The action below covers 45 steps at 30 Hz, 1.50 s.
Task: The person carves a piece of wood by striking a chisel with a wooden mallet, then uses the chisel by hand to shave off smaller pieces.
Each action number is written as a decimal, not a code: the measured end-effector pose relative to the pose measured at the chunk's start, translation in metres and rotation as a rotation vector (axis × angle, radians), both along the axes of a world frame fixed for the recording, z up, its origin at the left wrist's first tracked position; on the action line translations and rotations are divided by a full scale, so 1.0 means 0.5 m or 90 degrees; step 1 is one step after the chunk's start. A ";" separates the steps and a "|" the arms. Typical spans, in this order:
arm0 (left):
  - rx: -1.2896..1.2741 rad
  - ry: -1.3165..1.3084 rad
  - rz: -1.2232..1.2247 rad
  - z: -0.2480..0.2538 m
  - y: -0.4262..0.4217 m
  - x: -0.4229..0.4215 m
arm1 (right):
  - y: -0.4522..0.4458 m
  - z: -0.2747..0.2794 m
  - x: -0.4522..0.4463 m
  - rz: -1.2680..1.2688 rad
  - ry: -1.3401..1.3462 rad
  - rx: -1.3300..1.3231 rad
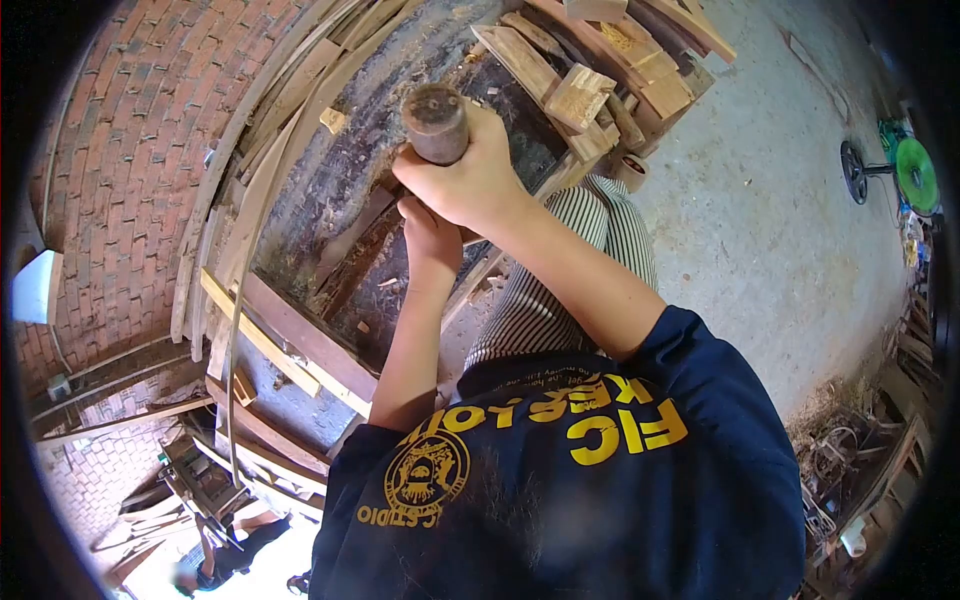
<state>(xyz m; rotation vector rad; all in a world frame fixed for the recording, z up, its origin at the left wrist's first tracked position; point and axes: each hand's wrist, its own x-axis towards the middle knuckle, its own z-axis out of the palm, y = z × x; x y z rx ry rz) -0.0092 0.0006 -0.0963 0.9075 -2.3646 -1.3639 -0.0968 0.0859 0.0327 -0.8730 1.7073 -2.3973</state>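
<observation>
My right hand [472,178] is closed round a wooden mallet [436,122], a thick cylinder whose flat, worn, darkened end faces up at me. Just below it, my left hand [432,232] is curled closed, partly covered by the right hand and forearm. Whatever the left fingers hold is hidden. Under both hands lies a dark, stained work surface [325,190] strewn with wood chips. A long brown piece of wood [355,250] lies on it beside my left hand.
Offcuts and a wood block [580,97] are piled at the far right of the bench. Long boards [262,165] line the left, by a brick surface [130,130]. A green fan [915,175] stands on the concrete floor [740,200]. Another person [240,550] is at lower left.
</observation>
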 end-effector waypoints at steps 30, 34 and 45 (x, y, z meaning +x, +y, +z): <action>-0.060 0.004 0.011 0.018 0.015 0.010 | 0.082 0.001 -0.024 0.136 -0.103 -0.095; -0.030 0.031 -0.094 -0.016 -0.011 0.011 | 0.069 -0.021 -0.001 0.168 -0.119 -0.093; -0.213 -0.014 -0.187 0.019 -0.009 0.002 | 0.057 -0.030 0.018 0.057 -0.065 -0.031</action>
